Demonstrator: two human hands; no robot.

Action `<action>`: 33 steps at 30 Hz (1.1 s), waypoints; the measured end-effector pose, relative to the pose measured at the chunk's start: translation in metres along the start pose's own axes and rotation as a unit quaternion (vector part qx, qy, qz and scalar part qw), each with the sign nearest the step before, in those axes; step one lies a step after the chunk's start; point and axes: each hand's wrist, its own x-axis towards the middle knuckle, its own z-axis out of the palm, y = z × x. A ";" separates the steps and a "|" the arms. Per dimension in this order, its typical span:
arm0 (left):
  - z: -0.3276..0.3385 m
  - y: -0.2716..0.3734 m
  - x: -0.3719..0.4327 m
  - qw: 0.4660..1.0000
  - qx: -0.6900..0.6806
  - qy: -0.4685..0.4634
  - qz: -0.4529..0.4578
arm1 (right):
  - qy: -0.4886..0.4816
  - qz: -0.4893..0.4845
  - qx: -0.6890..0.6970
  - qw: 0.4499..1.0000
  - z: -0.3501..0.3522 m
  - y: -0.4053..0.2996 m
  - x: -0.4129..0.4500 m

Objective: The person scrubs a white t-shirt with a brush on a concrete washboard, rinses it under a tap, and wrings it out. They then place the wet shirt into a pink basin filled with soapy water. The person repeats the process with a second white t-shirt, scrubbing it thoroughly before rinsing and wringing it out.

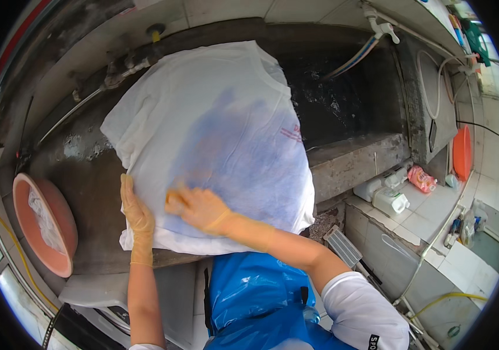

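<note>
A white T-shirt (162, 100) lies spread over a dark stone washing counter (96, 175). A large blue-violet stain (218, 144) covers its middle, and faint red print (292, 133) shows near the right edge. My right hand (203, 210), in a thin yellowish glove, grips a small orange-brown block (175, 201) against the cloth at the stain's lower left. Blur hides whether it is a brush or a bar of soap. At the shirt's left edge, my gloved left hand (138, 212) rests with straight fingers on the fabric and holds nothing.
Left stands a pink plastic basin (68, 227) with white cloth inside. Behind right, a stone sink (341, 100) holds water under a tap (378, 28) with a hose. White jugs (389, 200) and a pink pouch (422, 179) sit on a tiled ledge. A blue apron (253, 288) covers my front.
</note>
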 end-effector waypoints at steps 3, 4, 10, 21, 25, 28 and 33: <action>0.002 -0.002 0.001 1.000 0.011 0.000 -0.004 | -0.013 -0.265 0.004 0.964 -0.030 0.072 0.019; 0.000 0.003 0.002 1.000 0.015 0.001 -0.012 | 0.058 -0.193 -0.087 0.976 -0.064 0.112 0.036; 0.003 -0.001 0.000 1.000 0.017 0.007 -0.009 | 0.085 -0.061 -0.104 0.989 -0.077 0.109 0.021; 0.029 0.009 0.008 0.999 0.038 0.002 -0.027 | 0.068 0.214 -0.280 0.933 -0.157 0.400 0.004; 0.014 0.006 0.002 0.997 0.063 -0.001 -0.041 | -0.154 0.323 -0.083 0.930 -0.081 0.420 -0.003; 0.004 0.004 0.000 0.997 0.074 -0.005 -0.016 | -0.279 0.305 -0.122 0.902 -0.010 0.394 -0.008; 0.014 0.011 0.004 0.995 0.083 -0.010 -0.046 | -0.410 0.312 -0.159 0.842 0.043 0.447 -0.020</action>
